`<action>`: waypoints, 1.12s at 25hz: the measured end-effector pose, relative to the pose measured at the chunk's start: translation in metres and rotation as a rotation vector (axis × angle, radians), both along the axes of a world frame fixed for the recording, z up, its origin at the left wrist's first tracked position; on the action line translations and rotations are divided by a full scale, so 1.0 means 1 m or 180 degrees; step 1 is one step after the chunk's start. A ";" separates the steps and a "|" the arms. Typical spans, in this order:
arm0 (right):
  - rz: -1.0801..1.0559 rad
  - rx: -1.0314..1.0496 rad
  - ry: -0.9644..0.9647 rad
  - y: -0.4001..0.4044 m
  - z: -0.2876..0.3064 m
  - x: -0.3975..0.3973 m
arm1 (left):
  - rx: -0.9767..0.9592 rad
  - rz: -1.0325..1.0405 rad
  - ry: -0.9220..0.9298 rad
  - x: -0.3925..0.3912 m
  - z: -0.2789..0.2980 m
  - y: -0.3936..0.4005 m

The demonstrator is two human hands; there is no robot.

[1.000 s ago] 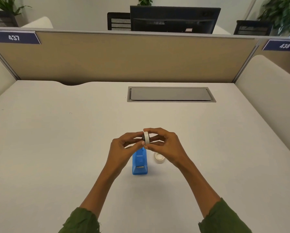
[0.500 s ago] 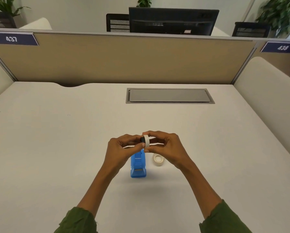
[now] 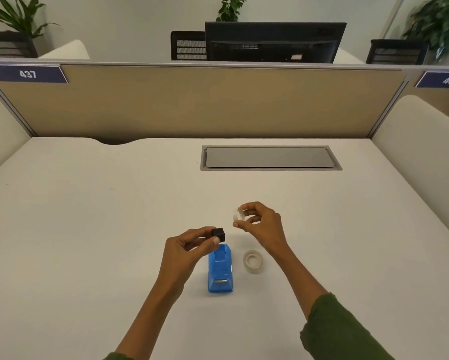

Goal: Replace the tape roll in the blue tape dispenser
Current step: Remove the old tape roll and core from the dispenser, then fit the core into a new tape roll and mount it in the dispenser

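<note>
The blue tape dispenser [image 3: 220, 271] stands on the white desk [image 3: 88, 229], its roll bay open on top. My left hand [image 3: 189, 252] pinches a small black spool core [image 3: 218, 234] just above the dispenser's far end. My right hand [image 3: 261, 224] holds a thin whitish tape ring [image 3: 237, 213] between thumb and fingers, up and to the right of the core. A second whitish tape roll [image 3: 253, 260] lies flat on the desk right of the dispenser.
A grey cable hatch [image 3: 270, 157] is set into the desk further back. A tan partition [image 3: 192, 100] closes the far edge, with cream side panels at left and right. A monitor and chairs stand beyond it.
My hands were together on the ring with the core inside it. Now they are apart: the black core is in my left hand, the ring in my right.
</note>
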State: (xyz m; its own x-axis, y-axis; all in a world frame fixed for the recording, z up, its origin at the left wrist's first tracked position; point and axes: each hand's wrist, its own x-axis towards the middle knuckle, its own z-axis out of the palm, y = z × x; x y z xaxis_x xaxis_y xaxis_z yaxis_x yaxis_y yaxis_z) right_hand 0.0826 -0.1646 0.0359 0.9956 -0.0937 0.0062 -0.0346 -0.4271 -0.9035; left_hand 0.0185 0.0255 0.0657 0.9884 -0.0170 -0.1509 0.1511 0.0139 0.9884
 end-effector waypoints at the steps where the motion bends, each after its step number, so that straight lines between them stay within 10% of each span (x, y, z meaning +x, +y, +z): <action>1: 0.0013 -0.0185 0.0034 0.004 -0.008 0.009 | -0.0002 0.0042 0.0021 0.001 -0.001 0.001; 7: 0.0472 -0.1101 0.0310 0.019 -0.053 0.043 | -0.0007 0.0144 0.0167 0.009 -0.012 0.007; 15: 0.0190 -0.0173 0.0525 -0.018 -0.034 0.026 | -0.0156 0.0082 0.0221 0.014 -0.015 0.002; 23: 0.1102 -0.1388 0.0715 -0.027 -0.049 -0.052 | -0.0328 0.0038 0.0140 0.005 -0.009 -0.008; 28: 0.0444 -0.0220 0.0486 -0.028 -0.030 -0.065 | -0.0280 -0.0095 0.0032 -0.005 0.000 -0.012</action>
State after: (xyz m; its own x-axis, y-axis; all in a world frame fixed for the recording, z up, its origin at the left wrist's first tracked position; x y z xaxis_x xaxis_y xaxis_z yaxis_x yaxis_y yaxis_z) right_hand 0.0175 -0.1929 0.0056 0.9887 0.0405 -0.1440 -0.1050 -0.4981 -0.8607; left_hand 0.0137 0.0130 0.0652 0.9857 -0.0599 -0.1575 0.1627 0.0960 0.9820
